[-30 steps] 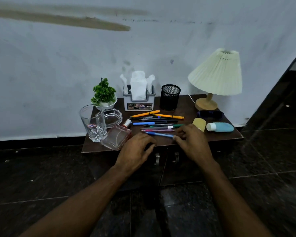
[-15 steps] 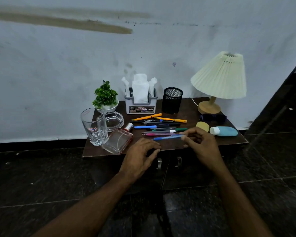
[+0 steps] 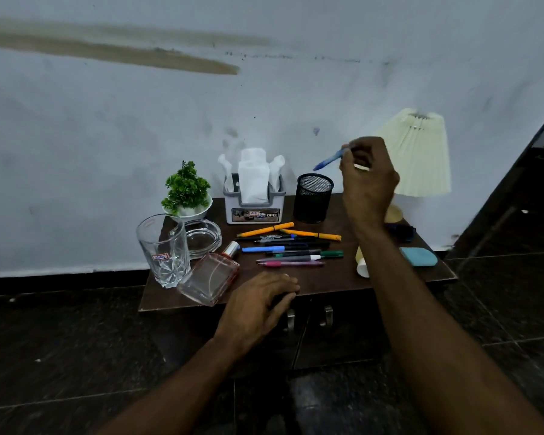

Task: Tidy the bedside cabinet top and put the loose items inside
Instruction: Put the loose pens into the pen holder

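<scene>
The right hand pinches a blue pen in its curled fingertips, held up above the black mesh cup with the pen slanting down towards it. The left hand rests with relaxed fingers on the worktop's front edge, near the loose pens.

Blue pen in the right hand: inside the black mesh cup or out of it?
Out. The right hand pinches the blue pen above the black mesh cup, its tip not past the rim.
</scene>
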A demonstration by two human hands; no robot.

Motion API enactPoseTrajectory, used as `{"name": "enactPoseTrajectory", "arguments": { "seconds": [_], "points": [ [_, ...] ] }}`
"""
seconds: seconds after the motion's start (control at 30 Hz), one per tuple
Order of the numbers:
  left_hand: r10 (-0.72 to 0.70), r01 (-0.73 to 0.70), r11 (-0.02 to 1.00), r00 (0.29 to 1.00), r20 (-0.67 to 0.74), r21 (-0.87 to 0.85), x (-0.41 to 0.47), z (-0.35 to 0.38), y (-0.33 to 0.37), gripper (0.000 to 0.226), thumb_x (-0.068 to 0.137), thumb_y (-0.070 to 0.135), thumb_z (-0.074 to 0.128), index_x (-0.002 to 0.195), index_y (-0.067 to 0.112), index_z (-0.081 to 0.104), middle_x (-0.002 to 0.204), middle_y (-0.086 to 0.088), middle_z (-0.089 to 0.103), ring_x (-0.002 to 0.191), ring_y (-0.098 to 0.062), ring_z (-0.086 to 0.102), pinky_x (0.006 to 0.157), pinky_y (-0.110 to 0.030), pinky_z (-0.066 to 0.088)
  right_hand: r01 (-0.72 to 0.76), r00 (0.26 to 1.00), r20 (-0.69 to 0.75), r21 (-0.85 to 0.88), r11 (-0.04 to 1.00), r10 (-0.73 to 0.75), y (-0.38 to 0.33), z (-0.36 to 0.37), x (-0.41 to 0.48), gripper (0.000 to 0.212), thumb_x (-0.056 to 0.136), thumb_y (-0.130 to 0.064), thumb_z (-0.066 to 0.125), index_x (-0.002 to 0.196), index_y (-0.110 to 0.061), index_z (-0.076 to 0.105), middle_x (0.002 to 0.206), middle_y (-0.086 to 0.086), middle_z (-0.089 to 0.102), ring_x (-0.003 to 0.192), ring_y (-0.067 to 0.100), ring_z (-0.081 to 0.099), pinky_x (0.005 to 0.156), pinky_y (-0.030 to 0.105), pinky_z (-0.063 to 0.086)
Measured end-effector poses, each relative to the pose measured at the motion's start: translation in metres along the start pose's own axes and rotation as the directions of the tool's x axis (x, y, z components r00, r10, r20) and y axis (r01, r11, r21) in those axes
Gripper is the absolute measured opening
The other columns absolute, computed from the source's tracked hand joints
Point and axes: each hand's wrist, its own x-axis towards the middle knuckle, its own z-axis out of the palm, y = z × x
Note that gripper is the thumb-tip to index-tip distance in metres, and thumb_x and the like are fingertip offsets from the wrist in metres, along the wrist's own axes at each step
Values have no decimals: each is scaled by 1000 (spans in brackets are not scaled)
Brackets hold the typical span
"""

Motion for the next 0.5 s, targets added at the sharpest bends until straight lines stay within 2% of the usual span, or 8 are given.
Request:
{"name": "enactPoseTrajectory", "arguments": {
  "seconds": [0.07, 0.17, 0.3, 0.4, 0.5],
  "points": [
    [-2, 2, 1000, 1000, -4, -10, 0, 1, -2, 20, 99, 30, 67, 116, 28, 78, 123, 17, 72, 118, 5, 62, 99, -28, 54, 55, 996, 79, -123, 991, -46, 14, 13, 14, 8, 95, -14, 65, 102, -10, 63, 90, -2, 73, 85, 9, 73, 76, 23, 60],
    [-3, 3, 1000, 1000, 0, -16, 0, 2, -4, 21, 100, 31, 66, 117, 28, 77, 124, 17, 72, 119, 5, 61, 100, -28, 53, 106, 970, 243, -306, 946, -30, 39, 26, 28, 11, 97, -19, 63, 107, -15, 62, 91, -1, 75, 85, 16, 73, 79, 34, 60],
    [-3, 3, 1000, 1000, 3, -10, 0, 2, -3, 22, 100, 32, 65, 119, 28, 77, 125, 17, 72, 119, 5, 61, 101, -26, 52, 236, 894, 448, -425, 874, -24, 63, 41, 36, 15, 96, -24, 60, 109, -16, 59, 91, 8, 76, 87, 33, 72, 77, 46, 57],
    [-7, 7, 1000, 1000, 3, -18, 0, 2, -4, 22, 101, 32, 65, 119, 28, 77, 125, 17, 72, 119, 5, 61, 101, -26, 53, 317, 827, 562, -491, 812, 17, 75, 53, 40, 16, 98, -22, 58, 111, -13, 58, 92, 13, 75, 88, 37, 69, 76, 44, 55],
    [-11, 11, 1000, 1000, 3, -20, -1, 2, -4, 22, 100, 32, 66, 119, 28, 77, 125, 17, 72, 120, 5, 61, 102, -27, 53, 361, 785, 614, -553, 751, 76, 83, 64, 44, 14, 97, -18, 57, 108, -9, 59, 93, 17, 72, 88, 40, 65, 75, 41, 52]
  ]
}}
